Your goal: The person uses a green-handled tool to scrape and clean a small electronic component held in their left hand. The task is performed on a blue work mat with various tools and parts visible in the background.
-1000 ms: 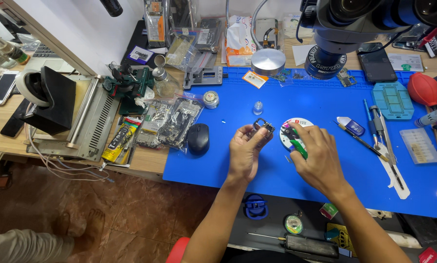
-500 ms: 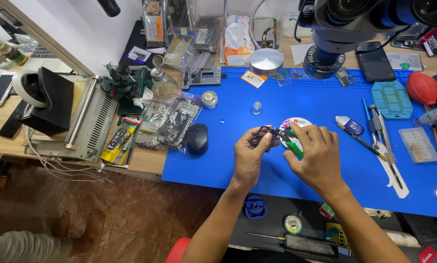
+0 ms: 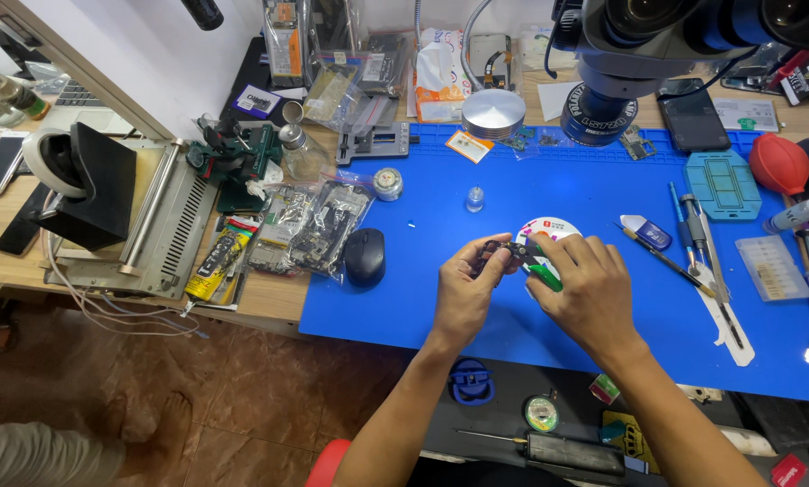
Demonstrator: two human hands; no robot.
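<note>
My left hand (image 3: 466,290) pinches a small dark circuit board (image 3: 502,249) just above the blue work mat (image 3: 422,298). My right hand (image 3: 588,293) grips a green-handled tool (image 3: 542,273) whose tip meets the board. Both hands hover over a round white tin (image 3: 549,231) lying on the mat. My fingers hide most of the board.
A microscope (image 3: 634,45) stands at the back. A black mouse (image 3: 365,256), bagged parts (image 3: 319,221) and a small clear cap (image 3: 475,198) lie to the left. Tweezers and brushes (image 3: 693,243), a teal tray (image 3: 718,183) and a red blower (image 3: 780,162) sit at the right.
My left hand has brought the board rightward to meet the green-handled tool, and both hands now sit closer together over the white tin.
</note>
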